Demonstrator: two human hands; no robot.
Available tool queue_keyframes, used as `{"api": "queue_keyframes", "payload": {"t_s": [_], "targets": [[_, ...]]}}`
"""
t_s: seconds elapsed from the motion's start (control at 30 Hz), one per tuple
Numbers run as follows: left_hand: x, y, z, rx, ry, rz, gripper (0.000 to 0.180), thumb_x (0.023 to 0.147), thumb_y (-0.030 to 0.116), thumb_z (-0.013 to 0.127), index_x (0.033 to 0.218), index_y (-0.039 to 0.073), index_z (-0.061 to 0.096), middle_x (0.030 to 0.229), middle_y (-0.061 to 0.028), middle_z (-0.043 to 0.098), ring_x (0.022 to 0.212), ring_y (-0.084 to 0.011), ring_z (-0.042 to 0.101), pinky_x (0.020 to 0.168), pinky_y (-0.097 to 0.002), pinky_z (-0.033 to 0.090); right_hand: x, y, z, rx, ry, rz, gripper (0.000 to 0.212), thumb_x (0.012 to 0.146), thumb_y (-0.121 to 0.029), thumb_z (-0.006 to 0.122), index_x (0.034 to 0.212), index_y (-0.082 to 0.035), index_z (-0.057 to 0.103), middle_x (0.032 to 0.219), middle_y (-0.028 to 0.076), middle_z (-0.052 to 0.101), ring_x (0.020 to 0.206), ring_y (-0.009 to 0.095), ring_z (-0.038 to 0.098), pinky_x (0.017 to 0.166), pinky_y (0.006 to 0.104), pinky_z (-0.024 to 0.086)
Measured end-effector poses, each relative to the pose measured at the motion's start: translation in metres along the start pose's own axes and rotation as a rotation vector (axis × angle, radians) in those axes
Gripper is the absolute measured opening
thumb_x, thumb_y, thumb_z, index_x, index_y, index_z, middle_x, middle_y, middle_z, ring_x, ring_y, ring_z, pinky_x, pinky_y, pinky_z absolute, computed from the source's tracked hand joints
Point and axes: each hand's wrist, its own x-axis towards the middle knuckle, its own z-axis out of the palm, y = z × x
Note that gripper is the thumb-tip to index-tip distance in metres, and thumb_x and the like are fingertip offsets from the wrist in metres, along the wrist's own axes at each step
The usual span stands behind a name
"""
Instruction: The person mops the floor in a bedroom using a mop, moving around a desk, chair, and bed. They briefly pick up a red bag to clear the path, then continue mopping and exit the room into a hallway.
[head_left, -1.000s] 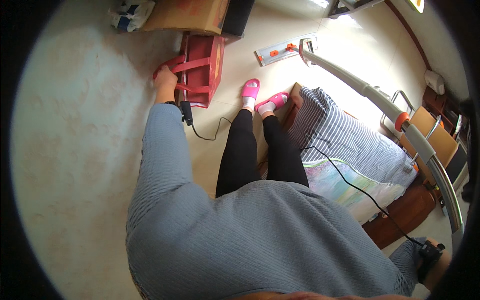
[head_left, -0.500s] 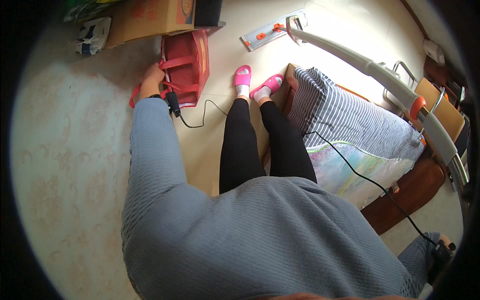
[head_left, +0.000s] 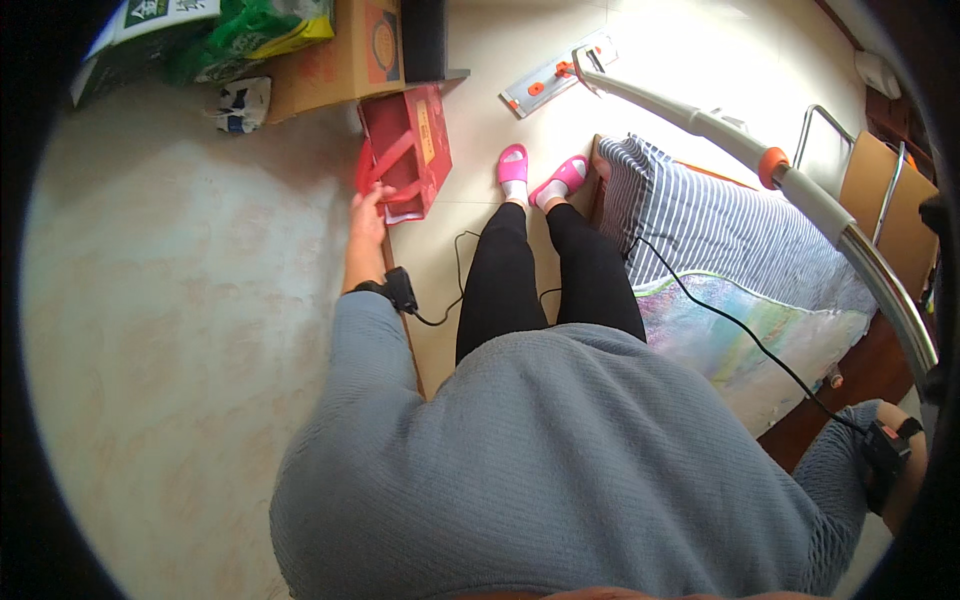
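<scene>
My left hand (head_left: 368, 213) is at the near side of a red carry bag (head_left: 432, 150), its fingers loosely stretched out beside the bag's red strap handles (head_left: 395, 160). It appears to hold nothing; whether the fingertips touch a strap is hard to make out. A black device is strapped to that wrist. My right forearm (head_left: 905, 468), with a similar black device (head_left: 886, 455), reaches the dark right rim, and the hand beyond it is out of sight. Near that arm the long pole (head_left: 820, 200) of a flat mop (head_left: 560, 78) crosses the right side.
A cardboard box (head_left: 335, 65) and plastic-wrapped packages (head_left: 235, 45) stand at the far left. On my right is a piece of furniture under a striped cloth (head_left: 720, 220). A black cable (head_left: 735, 320) runs over it. Behind stands a folding chair (head_left: 880, 190).
My left hand has drawn back toward me from the bag's straps, and its fingers have loosened. The view has shifted, bringing more of the packages at far left into sight.
</scene>
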Motion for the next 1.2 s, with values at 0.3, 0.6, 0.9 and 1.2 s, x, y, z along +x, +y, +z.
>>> {"api": "queue_keyframes", "payload": {"t_s": [0.3, 0.6, 0.9, 1.2], "targets": [[-0.074, 0.048, 0.108, 0.679, -0.175, 0.055, 0.026, 0.1, 0.031, 0.064, 0.091, 0.007, 0.061, 0.074, 0.0003, 0.057, 0.063, -0.0128, 0.057, 0.062, -0.0314, 0.048, -0.02, -0.014, -0.008, -0.03, 0.07, -0.055, 0.038, 0.101, -0.033, 0.058, 0.069, -0.014, 0.052, 0.066, -0.003, 0.052, 0.058, 0.015, 0.053, 0.061, 0.0324, 0.048], [-0.124, 0.11, 0.193, 0.343, -0.357, -0.003, 0.023, 0.101, 0.025, 0.063, 0.086, 0.008, 0.059, 0.067, 0.0044, 0.048, 0.056, -0.0085, 0.044, 0.056, -0.0271, 0.042, -0.033, -0.019, -0.022, -0.03, 0.139, -0.067, 0.037, 0.101, -0.033, 0.059, 0.07, -0.014, 0.052, 0.067, -0.002, 0.053, 0.059, 0.015, 0.053, 0.062, 0.0325, 0.048], [-0.09, 0.128, 0.291, 0.346, -0.517, 0.032, 0.022, 0.099, 0.027, 0.065, 0.085, 0.012, 0.058, 0.067, 0.006, 0.048, 0.057, -0.0084, 0.045, 0.055, -0.0267, 0.039, -0.044, -0.025, -0.026, -0.054, 0.195, -0.041, 0.036, 0.1, -0.033, 0.059, 0.071, -0.013, 0.053, 0.068, -0.002, 0.053, 0.059, 0.015, 0.053, 0.062, 0.0327, 0.048], [0.02, 0.16, 0.367, 0.431, -0.436, 0.172, 0.029, 0.094, 0.03, 0.07, 0.074, 0.012, 0.059, 0.063, 0.0018, 0.054, 0.051, -0.0114, 0.053, 0.05, -0.0283, 0.041, -0.057, -0.034, -0.018, -0.11, 0.306, -0.019, 0.035, 0.1, -0.032, 0.06, 0.072, -0.012, 0.053, 0.068, -0.001, 0.053, 0.059, 0.015, 0.054, 0.062, 0.0328, 0.048]]}}
